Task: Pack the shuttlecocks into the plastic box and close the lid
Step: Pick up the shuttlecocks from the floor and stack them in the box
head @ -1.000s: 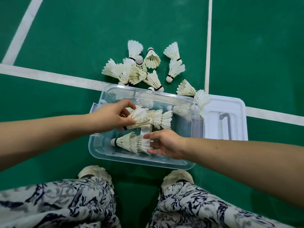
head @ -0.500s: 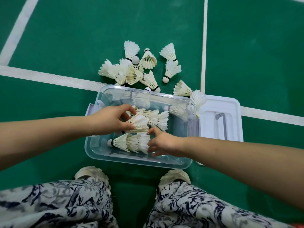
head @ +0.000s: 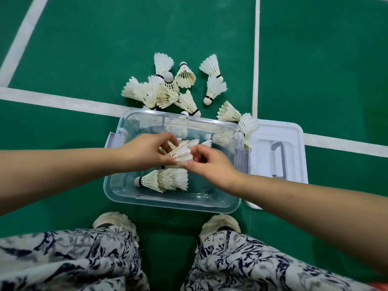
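I am working both hands over the plastic box (head: pixel 168 203), which is sitting open on the green court floor (head: pixel 94 49) just beyond the shoes (head: pixel 114 220). My left hand (head: pixel 147 152) is gripping a nested stack (head: pixel 181 154) of shuttlecocks, fingers curled round its cork end. My right hand (head: pixel 210 164) is pinching the feathered end of the same stack between thumb and fingers. The stack is lying sideways over the middle of the box, feathers to the right; whether it is touching the bottom I cannot tell.

As I am judging it, the packing is less than half done. A second row (head: pixel 165 180) of nested shuttlecocks is already lying on the box bottom at the near side, cork to the left. One more is showing at the far right corner, though I cannot tell if it is inside or seen through the clear wall.

Most of the work is waiting. The loose shuttlecocks (head: pixel 168 89) are lying in a heap on the floor just beyond the far rim, with a few more near the far right corner. The lid (head: pixel 294 143) is lying flat right of the box, up against it, so the closing is not yet begun. I am expecting to set this stack beside the near row, then gather the heap.
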Motion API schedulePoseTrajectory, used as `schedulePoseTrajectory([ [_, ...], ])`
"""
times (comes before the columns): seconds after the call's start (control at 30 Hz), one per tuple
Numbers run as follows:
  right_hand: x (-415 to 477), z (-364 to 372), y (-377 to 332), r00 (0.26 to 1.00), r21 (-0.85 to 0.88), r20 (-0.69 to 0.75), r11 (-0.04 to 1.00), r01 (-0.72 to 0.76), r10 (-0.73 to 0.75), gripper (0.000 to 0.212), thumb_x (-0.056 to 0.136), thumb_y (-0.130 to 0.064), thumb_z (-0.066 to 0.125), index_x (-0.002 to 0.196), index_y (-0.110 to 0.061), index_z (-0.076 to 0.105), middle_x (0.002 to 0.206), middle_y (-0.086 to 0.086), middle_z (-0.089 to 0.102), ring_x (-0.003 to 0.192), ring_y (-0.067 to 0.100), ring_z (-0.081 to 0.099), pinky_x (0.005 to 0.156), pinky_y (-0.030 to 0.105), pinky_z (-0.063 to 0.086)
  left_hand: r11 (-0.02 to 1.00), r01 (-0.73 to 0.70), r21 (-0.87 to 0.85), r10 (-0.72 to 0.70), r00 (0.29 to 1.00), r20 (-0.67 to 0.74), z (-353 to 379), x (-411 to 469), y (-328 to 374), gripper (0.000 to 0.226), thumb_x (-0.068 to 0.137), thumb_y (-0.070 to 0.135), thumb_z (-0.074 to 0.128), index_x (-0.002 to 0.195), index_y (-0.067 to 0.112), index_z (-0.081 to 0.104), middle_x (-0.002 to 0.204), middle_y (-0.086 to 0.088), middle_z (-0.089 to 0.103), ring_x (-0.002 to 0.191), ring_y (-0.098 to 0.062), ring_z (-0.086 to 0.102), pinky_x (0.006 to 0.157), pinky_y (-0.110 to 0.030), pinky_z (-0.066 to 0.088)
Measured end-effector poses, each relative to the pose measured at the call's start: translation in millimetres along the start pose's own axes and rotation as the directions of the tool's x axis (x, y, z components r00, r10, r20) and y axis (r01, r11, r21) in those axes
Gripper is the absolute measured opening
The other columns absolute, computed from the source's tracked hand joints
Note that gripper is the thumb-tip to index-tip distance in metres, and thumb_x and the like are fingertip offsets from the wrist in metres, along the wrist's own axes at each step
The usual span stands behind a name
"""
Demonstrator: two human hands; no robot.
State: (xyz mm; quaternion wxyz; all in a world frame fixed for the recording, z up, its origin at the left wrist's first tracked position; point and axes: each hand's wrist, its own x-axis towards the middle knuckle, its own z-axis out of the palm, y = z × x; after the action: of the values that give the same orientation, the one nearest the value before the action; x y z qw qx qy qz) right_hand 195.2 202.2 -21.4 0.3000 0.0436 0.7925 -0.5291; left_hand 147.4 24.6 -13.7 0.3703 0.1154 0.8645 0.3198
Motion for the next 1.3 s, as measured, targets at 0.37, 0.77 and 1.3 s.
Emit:
schedulePoseTrajectory([
  [0.37,-5,-17,-2,0.983,-0.695,-0.059,0.714,0.084,-0.172,0.022,0.087,-0.027,0.045,0.068,-0.016,0.047,0.069,0.002,0.052,0.068,0.023,0.05,0.051,0.028,0.034,0.93,-0.039,0.366,-0.044,0.976,0.213,18,6,-13,0.047,0.088,0.034,0.054,0.131,0.02,0.04,0.131,0.0,0.054,0.117,-0.016,0.051,0.097,-0.026,0.038],
  [0.77,7,-9,3,0.996,-0.639,0.022,0.767,-0.05,0.084,0.027,0.095,-0.024,0.043,0.08,-0.008,0.059,0.084,0.013,0.061,0.081,0.029,0.056,0.066,0.027,0.038,0.924,-0.066,0.376,-0.055,0.952,0.302,20,9,-19,0.054,0.091,0.034,0.05,0.139,0.023,0.026,0.139,0.001,0.047,0.123,-0.019,0.046,0.096,-0.023,0.033],
  [1.3,9,15,20,0.86,-0.653,0.173,0.71,-0.264,0.48,0.022,0.088,0.003,0.045,0.103,0.004,0.061,0.089,0.016,0.056,0.077,0.021,0.049,0.046,0.023,0.033,0.802,-0.3,0.516,-0.03,0.843,0.537,29,-1,-28,0.047,0.096,0.041,0.033,0.141,0.03,0.027,0.152,-0.003,0.022,0.136,-0.022,0.024,0.111,-0.031,0.019],
])
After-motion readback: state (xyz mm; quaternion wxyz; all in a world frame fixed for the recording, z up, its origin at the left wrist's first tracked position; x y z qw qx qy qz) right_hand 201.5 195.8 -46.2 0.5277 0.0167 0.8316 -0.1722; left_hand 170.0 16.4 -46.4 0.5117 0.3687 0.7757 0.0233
